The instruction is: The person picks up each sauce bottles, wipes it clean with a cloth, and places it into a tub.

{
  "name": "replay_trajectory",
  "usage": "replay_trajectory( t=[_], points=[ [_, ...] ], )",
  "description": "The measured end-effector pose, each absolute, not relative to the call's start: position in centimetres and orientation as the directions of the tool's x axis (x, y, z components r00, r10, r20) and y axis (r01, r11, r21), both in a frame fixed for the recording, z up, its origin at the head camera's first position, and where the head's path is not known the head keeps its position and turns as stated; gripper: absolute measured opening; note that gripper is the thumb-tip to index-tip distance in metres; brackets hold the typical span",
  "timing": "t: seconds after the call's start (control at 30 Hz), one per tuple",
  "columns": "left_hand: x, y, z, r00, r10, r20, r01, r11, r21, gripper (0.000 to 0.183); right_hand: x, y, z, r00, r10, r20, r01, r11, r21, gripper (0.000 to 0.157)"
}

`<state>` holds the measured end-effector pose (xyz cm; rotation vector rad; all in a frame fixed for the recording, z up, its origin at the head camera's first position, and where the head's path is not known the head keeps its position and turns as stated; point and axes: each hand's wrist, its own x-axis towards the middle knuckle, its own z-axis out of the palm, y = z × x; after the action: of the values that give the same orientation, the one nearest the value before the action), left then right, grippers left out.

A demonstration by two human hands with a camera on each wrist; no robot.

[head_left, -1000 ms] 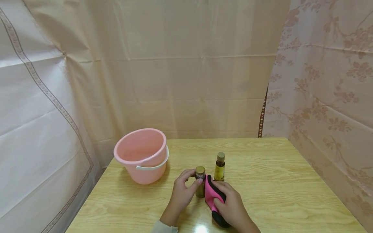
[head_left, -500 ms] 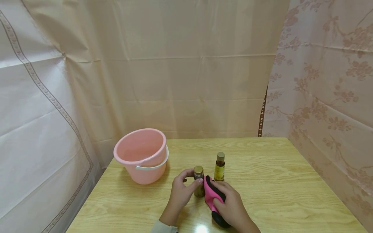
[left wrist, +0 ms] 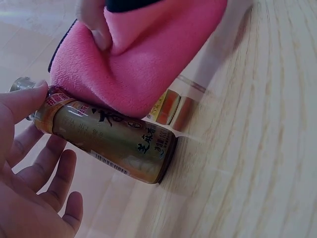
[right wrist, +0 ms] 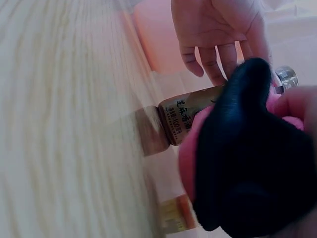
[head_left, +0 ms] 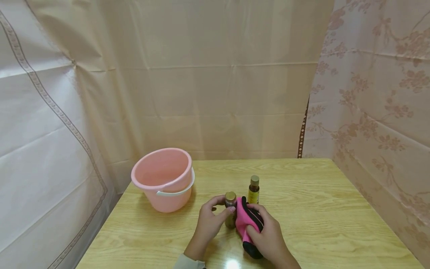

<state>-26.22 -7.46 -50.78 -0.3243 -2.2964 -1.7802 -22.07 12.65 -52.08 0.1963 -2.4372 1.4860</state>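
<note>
My left hand (head_left: 209,222) pinches the neck of a small sesame oil bottle (head_left: 230,223) between thumb and fingers. The bottle stands upright on the table, with a gold cap and a printed label (left wrist: 109,139) in the left wrist view; the other fingers spread loosely beside it. In my right hand (head_left: 270,234) is a bunched pink plush cloth (head_left: 242,219) with black edging, pressed against the bottle's right side. The cloth's dark part (right wrist: 247,153) blocks much of the right wrist view. Behind the cloth stands a second brown bottle (head_left: 254,193) with a yellow label, its base hidden.
A pink bucket (head_left: 168,201) with a white handle (head_left: 178,192) stands at the table's left. The wood-grain table (head_left: 319,209) reaches back to a beige curtain (head_left: 215,93). Patterned cloth hangs on the right.
The cloth and right fingers have shifted slightly up the bottle and away from me, covering more of the second bottle. The held bottle moved slightly left, then back. Left hand nearly still.
</note>
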Motion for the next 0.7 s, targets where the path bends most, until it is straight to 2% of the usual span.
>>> replay_trajectory(
  t=[0.07,0.17,0.27,0.37,0.47,0.7],
  points=[
    [-26.21,-7.48,-50.75,-0.953,0.042,0.301,0.302,0.244,0.921,0.034,-21.95,12.70,-51.89,-0.955,-0.004,0.297,-0.268,0.443,-0.856,0.069],
    [-26.23,-7.54,-50.74,-0.952,0.040,0.302,0.303,0.248,0.920,0.034,-21.79,12.83,-51.69,-0.948,-0.097,0.304,-0.315,0.437,-0.842,0.083],
    [-26.24,-7.61,-50.74,-0.952,0.035,0.304,0.303,0.251,0.920,0.034,-21.64,12.99,-51.60,-0.923,-0.198,0.331,-0.385,0.426,-0.818,0.097],
    [-26.20,-7.64,-50.71,-0.951,0.033,0.309,0.307,0.250,0.918,0.034,-21.58,13.10,-51.73,-0.891,-0.254,0.376,-0.451,0.409,-0.793,0.103],
    [-26.14,-7.61,-50.64,-0.950,0.035,0.310,0.309,0.249,0.918,0.033,-21.56,13.18,-52.00,-0.867,-0.237,0.439,-0.499,0.409,-0.764,0.099],
    [-26.06,-7.49,-50.54,-0.951,0.039,0.307,0.308,0.234,0.922,0.031,-21.61,13.29,-51.97,-0.830,-0.118,0.544,-0.551,0.323,-0.770,0.074]
  ],
)
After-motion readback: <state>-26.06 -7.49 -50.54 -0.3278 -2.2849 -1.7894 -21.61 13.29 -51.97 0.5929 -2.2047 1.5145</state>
